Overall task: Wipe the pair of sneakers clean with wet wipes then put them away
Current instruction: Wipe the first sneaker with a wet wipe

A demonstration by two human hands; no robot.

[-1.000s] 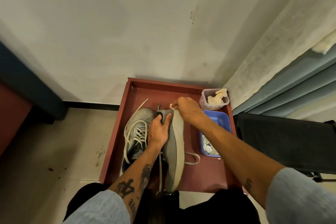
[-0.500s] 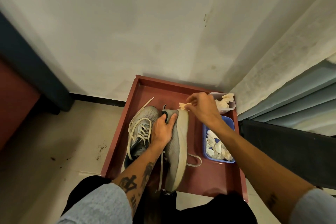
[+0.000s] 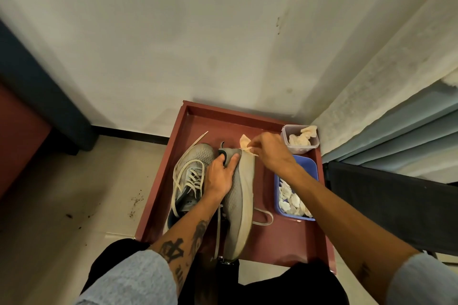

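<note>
Pale floor tiles (image 3: pixel 74 193) met a whitish wall (image 3: pixel 173 44) in a corner, and a red-brown tray (image 3: pixel 285 240) sat on the floor against it, holding everything for the job. One grey shoe, the tipped sneaker (image 3: pixel 236 203), lay on its side along the middle of the tray with its pale midsole (image 3: pixel 247 181) turned toward the right. The left hand (image 3: pixel 220 176) gripped its far end, thumb and fingers curled over the upper, pinning it down. The right hand (image 3: pixel 270 153) pinched a crumpled wet wipe (image 3: pixel 245 143) between thumb and fingertips at the far tip of that midsole. Whether the wipe touched the rubber or hung just off it could not be told. The second sneaker (image 3: pixel 198 156) stood upright just to the left of the left hand, close against the tipped one, its laces loose.

The step looked like wiping the sole edge. To do it well, the wipe would best be drawn along the midsole in long strokes from the far end toward the near one. The left hand would need to hold firm so the shoe did not roll, and the wipe should be refolded or swapped once soiled. A clear tub (image 3: pixel 301 148) of wipes stood just beyond the right hand in the tray's far right corner. A blue tub (image 3: pixel 309 168) of crumpled wipes (image 3: pixel 290 200) lay partly under the right forearm, so both were within easy reach.
</note>
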